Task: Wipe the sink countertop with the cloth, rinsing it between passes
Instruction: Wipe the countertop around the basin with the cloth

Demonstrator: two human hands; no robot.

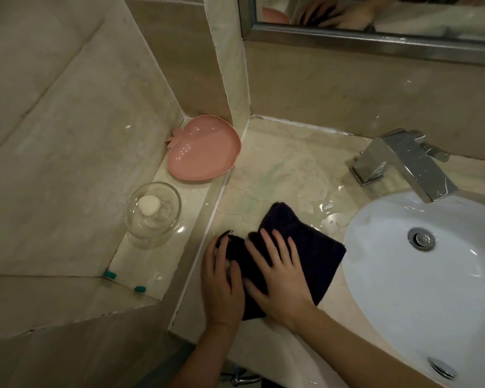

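My right hand (277, 275) pressed flat, fingers spread, on the dark fuzzy cloth (305, 247); my left hand (221, 284) gripped its edge. A glossy pink dish (205, 152) sat beyond the wet marble countertop (277, 169).

Beige marble-look wall tiles (53, 113) rise on the left and behind, meeting at a projecting corner pillar (230, 65). A metal-framed mirror (375, 37) hangs at the top right edge. The light is dim and warm, with small glints on the glossy stone.

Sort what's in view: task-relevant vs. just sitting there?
In the job: dark cloth, left hand and right hand on it, wet countertop, faucet, sink basin.

Lying about: pink dish, glass bowl holding something white, mirror.
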